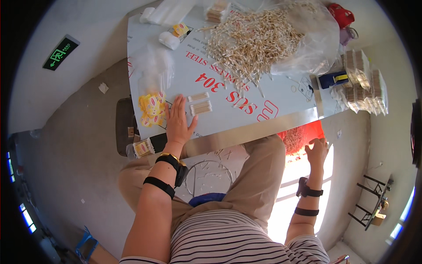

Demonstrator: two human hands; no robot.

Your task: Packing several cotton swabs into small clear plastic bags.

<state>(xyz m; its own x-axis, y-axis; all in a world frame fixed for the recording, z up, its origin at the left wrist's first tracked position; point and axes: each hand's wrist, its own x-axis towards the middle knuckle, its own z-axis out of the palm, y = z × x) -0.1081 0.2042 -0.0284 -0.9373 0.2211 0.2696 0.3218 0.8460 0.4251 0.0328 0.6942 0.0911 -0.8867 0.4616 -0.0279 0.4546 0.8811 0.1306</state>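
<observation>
We see two small bundles of cotton swabs lying flat on the table, just right of our left hand [179,123]. The nearer bundle [201,108] is the thicker one, a neat row of pale wooden sticks side by side, their length running left to right, lying almost against our fingertips. The farther bundle [198,96] is thinner, parallel to the first and set just beyond it, apart from the hand. Farther off, toward the right, a large loose heap of the same swabs [255,42] sprawls across the table, sticks pointing every way, partly resting on a clear plastic bag [314,42].
</observation>
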